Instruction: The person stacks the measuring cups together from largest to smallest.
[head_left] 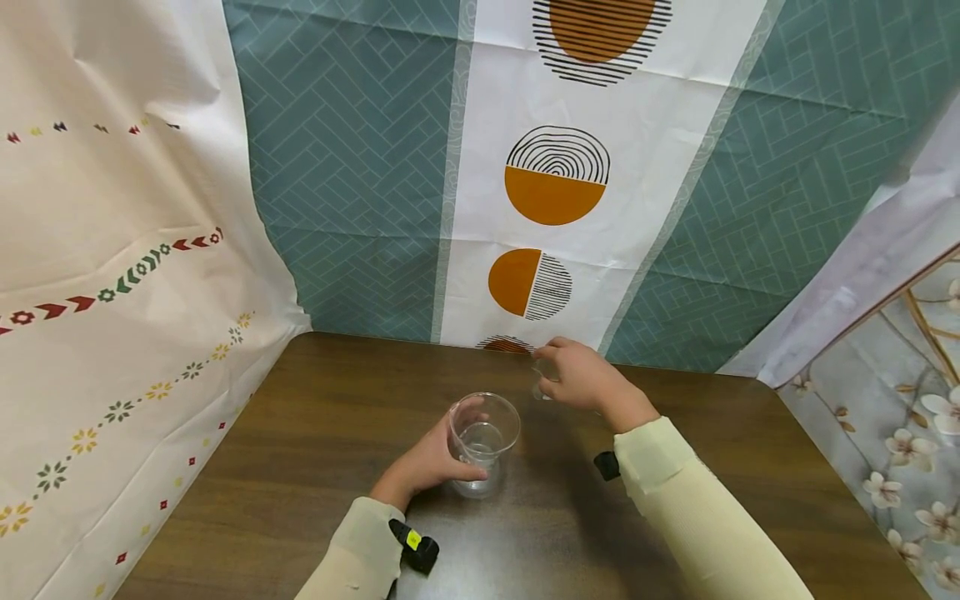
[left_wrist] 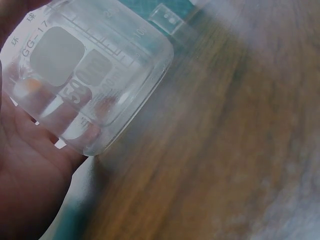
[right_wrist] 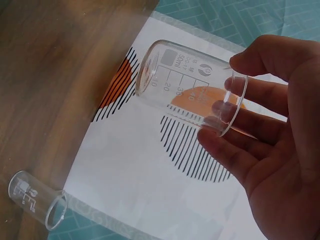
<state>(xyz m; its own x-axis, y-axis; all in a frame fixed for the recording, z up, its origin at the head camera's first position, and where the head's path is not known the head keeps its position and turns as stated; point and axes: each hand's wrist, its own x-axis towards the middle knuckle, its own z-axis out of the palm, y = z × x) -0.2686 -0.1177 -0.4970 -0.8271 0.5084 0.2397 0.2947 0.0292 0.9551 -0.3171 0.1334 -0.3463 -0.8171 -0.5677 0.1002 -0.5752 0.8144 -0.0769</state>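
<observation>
A large clear glass beaker [head_left: 486,446] with white printed marks is in my left hand [head_left: 427,457]; the fingers and thumb curve round its side. Its mouth faces up, and I cannot tell whether its base touches the table. My right hand [head_left: 581,377], farther back and to the right, holds a small 50 ml glass beaker [right_wrist: 187,87] near its rim between thumb and fingers. In the head view that hand hides most of the small beaker. Another small glass vessel [right_wrist: 37,200] stands on the table in the right wrist view.
The brown wooden table [head_left: 315,417] meets a teal and white patterned cloth [head_left: 360,167] at the back. A cream cloth [head_left: 112,333] hangs at the left, a flowered one [head_left: 900,442] at the right. Each wrist carries a black strap [head_left: 414,546].
</observation>
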